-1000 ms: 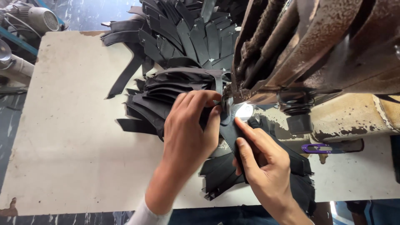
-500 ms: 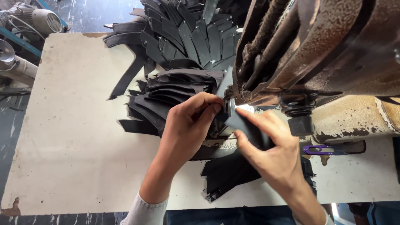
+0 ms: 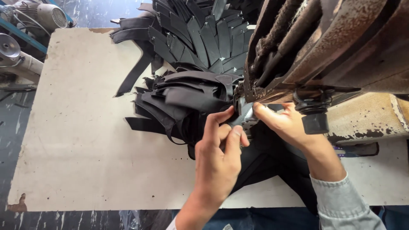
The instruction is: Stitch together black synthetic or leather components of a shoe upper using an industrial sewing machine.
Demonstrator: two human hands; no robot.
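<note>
Workshop bench: pale, scuffed rectangular tabletop (image 3: 76, 140) on a dark marbled floor, with a rusty brown industrial machine (image 3: 336, 47) overhanging its right side.

Item 1: heap of black cut leather strips (image 3: 187, 98), piled mid-table just left of the machine, with a second fan of like strips (image 3: 204, 34) behind it at the far edge. Item 2: left hand (image 3: 219, 159), fingers curled, pinching a black piece (image 3: 232, 119) at the heap's right edge, just beside the machine's working point. Item 3: right hand (image 3: 285, 123), in a grey-blue sleeve (image 3: 345, 204), fingers closed on the same piece from the right, under the machine head; its thumb is partly hidden. Item 4: grey motor parts (image 3: 30, 25) at the upper left, off the table. Labels, packages and containers: cannot tell any apart.
</note>
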